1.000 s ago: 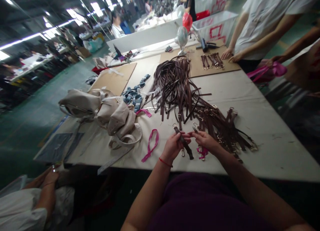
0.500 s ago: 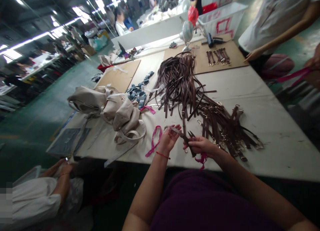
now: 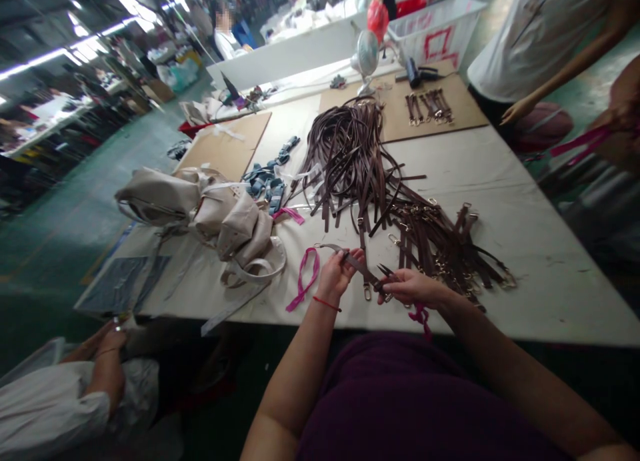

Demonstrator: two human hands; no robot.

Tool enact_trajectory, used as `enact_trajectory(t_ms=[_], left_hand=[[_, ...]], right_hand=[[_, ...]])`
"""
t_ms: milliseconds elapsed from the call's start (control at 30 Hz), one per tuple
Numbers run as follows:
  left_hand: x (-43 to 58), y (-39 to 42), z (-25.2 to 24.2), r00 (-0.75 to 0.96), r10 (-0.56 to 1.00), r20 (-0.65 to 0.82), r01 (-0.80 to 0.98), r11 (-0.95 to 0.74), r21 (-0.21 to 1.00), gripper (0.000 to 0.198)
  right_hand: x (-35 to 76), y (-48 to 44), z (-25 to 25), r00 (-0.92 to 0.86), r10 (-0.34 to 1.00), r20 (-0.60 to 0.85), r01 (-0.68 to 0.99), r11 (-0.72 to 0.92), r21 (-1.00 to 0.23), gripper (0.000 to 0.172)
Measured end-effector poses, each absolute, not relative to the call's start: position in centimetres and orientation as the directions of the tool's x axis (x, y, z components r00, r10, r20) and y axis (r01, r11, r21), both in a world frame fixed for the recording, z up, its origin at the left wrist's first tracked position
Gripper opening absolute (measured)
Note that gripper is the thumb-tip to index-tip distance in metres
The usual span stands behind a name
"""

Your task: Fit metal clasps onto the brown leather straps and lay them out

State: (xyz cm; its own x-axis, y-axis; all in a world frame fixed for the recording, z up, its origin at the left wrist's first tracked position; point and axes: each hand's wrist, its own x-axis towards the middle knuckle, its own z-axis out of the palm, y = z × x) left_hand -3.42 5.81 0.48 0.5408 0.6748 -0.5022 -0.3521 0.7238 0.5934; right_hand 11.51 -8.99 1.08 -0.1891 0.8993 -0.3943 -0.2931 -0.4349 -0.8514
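A short brown leather strap with metal hardware runs between my two hands above the table's front edge. My left hand pinches its upper part, thumb on top. In my right hand are small dark thread snips, blades pointing up and left, and the fingers also grip the strap's lower end. A pink ribbon hangs below that hand. Beside my left hand lies a pink ribbon loop. To the right is a pile of brown straps with gold clasps.
Long brown straps are heaped mid-table. Beige bags lie left, near blue-grey straps. A fan and short straps on a board stand at the back. A co-worker's hand is right; another person sits left.
The strap between my hands has shifted, its upper end now reaching further left past my left hand. My right hand has moved slightly right, and the view has tilted a little.
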Motion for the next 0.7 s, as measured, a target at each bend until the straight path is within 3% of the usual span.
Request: enact_trajectory(t_ms=[167,267,433,567,700], left_hand=[[-3.2,5.4,-0.1,0.571,0.651,-0.5,-0.354,0.745,0.566,0.007],[-3.3,5.3,-0.1,0.603,0.648,-0.466,-0.33,0.734,0.593,0.004],[-3.0,5.6,0.3,0.629,0.658,-0.413,-0.257,0.678,0.689,0.014],[-2.2,6.4,-0.4,0.689,0.638,-0.344,-0.152,0.592,0.792,0.024],[-2.2,7.2,-4.4,0.631,0.619,-0.468,0.15,0.495,0.856,0.026]], right_hand=[[11.1,-8.6,1.4,-0.145,0.918,-0.368,-0.299,-0.396,-0.868,0.038],[11.1,-8.5,1.2,-0.125,0.924,-0.362,-0.296,-0.383,-0.875,0.039],[11.0,-8.9,-0.1,-0.121,0.925,-0.359,-0.255,-0.378,-0.89,0.042],[11.1,-9.6,-3.6,-0.052,0.938,-0.344,-0.072,-0.347,-0.935,0.037],[13.5,-10.8,-8.9,0.261,0.866,-0.426,0.167,-0.475,-0.864,0.026]])
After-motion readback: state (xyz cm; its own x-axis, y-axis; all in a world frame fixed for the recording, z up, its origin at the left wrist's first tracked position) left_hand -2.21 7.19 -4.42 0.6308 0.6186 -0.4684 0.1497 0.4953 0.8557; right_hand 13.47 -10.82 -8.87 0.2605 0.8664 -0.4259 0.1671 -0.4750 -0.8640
